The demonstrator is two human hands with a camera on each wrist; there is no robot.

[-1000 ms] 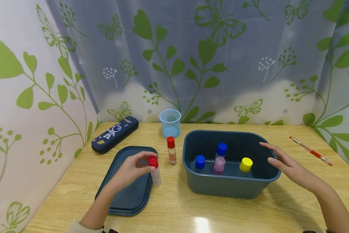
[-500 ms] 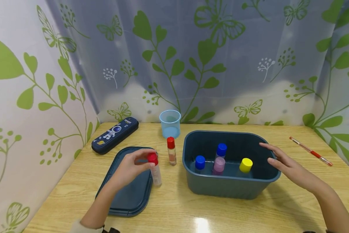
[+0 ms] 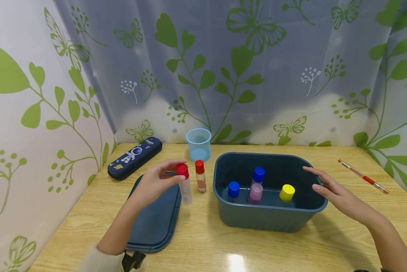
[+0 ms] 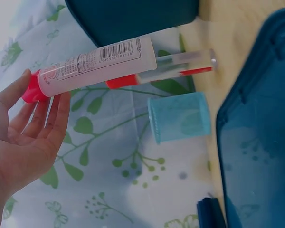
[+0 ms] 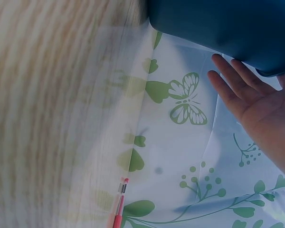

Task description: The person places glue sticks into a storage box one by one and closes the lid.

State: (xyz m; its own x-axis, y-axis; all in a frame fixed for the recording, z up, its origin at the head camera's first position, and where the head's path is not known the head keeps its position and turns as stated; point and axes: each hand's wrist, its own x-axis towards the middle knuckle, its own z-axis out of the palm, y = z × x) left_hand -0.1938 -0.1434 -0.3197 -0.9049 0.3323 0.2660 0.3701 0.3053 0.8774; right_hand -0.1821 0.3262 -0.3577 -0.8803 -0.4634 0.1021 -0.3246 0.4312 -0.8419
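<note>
My left hand (image 3: 156, 183) pinches the red cap of a slim translucent bottle (image 3: 185, 192) between thumb and fingers. The left wrist view shows print and a barcode on this bottle (image 4: 102, 66), which looks raised off the table. Just beyond it stands a second red-capped bottle (image 3: 201, 181), clear and upright. To the right is a dark teal bin (image 3: 258, 219) holding bottles with blue caps (image 3: 233, 189), a pale purple cap (image 3: 256, 192) and a yellow cap (image 3: 287, 192). At the bin's right rim rests my right hand (image 3: 341, 200), fingers fairly straight and gripping nothing.
A dark teal lid (image 3: 154, 224) lies flat under my left forearm. Behind it are a navy astronaut pencil case (image 3: 135, 158) and a light blue cup (image 3: 199, 145). A red pen (image 3: 363, 176) lies at the far right. A patterned curtain (image 3: 251, 83) backs the table.
My left hand has lifted the red-capped bottle and carried it slightly forward and right, towards the second red-capped bottle. My right hand has stayed at the bin's rim.
</note>
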